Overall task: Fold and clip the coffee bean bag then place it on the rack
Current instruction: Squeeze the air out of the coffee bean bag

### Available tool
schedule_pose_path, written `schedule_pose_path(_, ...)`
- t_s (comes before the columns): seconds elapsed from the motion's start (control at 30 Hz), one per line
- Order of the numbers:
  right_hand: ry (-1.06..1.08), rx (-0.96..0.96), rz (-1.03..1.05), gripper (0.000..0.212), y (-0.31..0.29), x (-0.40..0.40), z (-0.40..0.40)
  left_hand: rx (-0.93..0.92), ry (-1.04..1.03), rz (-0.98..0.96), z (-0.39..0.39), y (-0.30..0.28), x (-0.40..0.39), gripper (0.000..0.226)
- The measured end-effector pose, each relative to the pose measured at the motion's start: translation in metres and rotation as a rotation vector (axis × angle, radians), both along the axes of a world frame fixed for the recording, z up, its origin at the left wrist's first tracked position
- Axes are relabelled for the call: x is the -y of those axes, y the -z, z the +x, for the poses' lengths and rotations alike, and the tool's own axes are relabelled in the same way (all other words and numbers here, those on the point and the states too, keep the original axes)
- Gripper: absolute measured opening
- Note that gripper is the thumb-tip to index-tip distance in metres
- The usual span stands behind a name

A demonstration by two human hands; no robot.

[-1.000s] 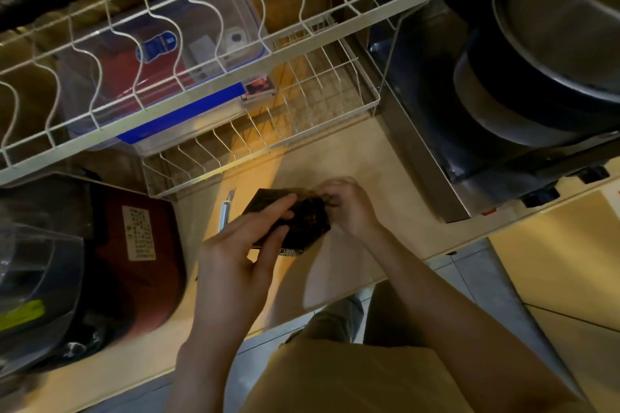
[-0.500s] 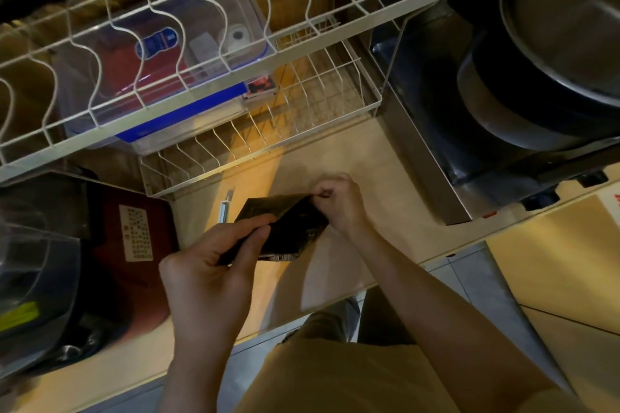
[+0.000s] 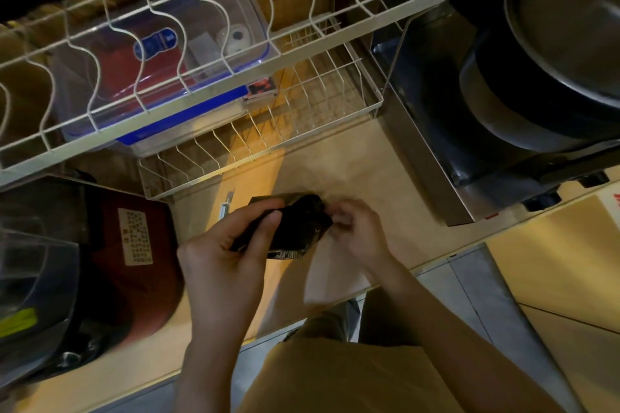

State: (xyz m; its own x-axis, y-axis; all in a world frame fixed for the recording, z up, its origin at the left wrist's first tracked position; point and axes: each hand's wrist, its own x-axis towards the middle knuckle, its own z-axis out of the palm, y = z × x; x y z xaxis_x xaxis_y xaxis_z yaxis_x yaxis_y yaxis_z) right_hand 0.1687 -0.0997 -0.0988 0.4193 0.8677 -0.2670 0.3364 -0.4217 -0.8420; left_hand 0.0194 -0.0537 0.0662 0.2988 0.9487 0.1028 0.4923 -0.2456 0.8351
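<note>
While both hands grip it, the bag (image 3: 295, 228) (black) lies slanted left-right.

Two hands (image 3: 228, 265) (image 3: 360, 231), one coffee bag (image 3: 298, 228), one two-tier wire rack (image 3: 375, 104), one clear container (image 3: 157, 77)

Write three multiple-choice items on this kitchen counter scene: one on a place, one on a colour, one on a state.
1. Where is the coffee bean bag?
A. on the rack
B. in both hands, above the counter
C. on the floor

2. What colour is the bag?
A. black
B. white
C. green

3. What state is the lower wire rack at its right end?
A. stacked with plates
B. bare
C. holding the bag

Answers: 1 B, the left hand and right hand grip it; 2 A, its surface is dark; 3 B, only wires show there.
</note>
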Motion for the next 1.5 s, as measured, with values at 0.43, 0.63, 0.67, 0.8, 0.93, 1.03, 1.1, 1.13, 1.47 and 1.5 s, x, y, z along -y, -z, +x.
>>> schedule_pose_path(0.43, 0.088, 0.379, 0.252, 0.023, 0.022, 0.015, -0.029, 0.060, -0.166, 0.017, 0.004, 0.004, 0.011, 0.026)
schedule_pose_path(0.63, 0.007, 0.434, 0.219, 0.017, 0.025, 0.022, -0.034, 0.012, -0.002, 0.077, 0.002, 0.000, 0.015, 0.016)
schedule_pose_path(0.67, -0.028, 0.444, 0.207, 0.015, 0.025, 0.021, -0.032, -0.008, 0.042, 0.075, 0.000, 0.000, 0.013, 0.016)
schedule_pose_path(0.8, -0.225, 0.501, 0.056, 0.018, 0.009, 0.010, -0.021, -0.051, 0.084, 0.079, -0.004, -0.002, 0.000, 0.017)
schedule_pose_path(0.93, -0.183, 0.491, 0.061, 0.023, -0.010, 0.011, -0.024, 0.033, 0.020, 0.046, 0.006, -0.001, -0.005, 0.025)
schedule_pose_path(1.03, 0.015, 0.297, 0.140, 0.024, -0.021, 0.015, -0.036, 0.080, -0.018, 0.003, 0.012, 0.001, -0.005, 0.023)
schedule_pose_path(1.1, 0.126, 0.231, 0.173, 0.018, -0.020, 0.014, -0.042, 0.116, -0.074, -0.032, 0.015, 0.002, -0.004, 0.025)
schedule_pose_path(1.13, 0.177, 0.206, 0.177, 0.014, -0.019, 0.013, -0.045, 0.135, -0.108, -0.047, 0.016, 0.003, -0.003, 0.024)
schedule_pose_path(1.47, 0.074, 0.277, 0.273, 0.011, -0.016, 0.008, -0.038, 0.146, -0.173, -0.082, 0.016, 0.001, -0.006, 0.021)
schedule_pose_path(1.5, 0.005, 0.326, 0.278, 0.010, -0.016, 0.007, -0.036, 0.132, -0.155, -0.070, 0.015, 0.001, -0.008, 0.021)
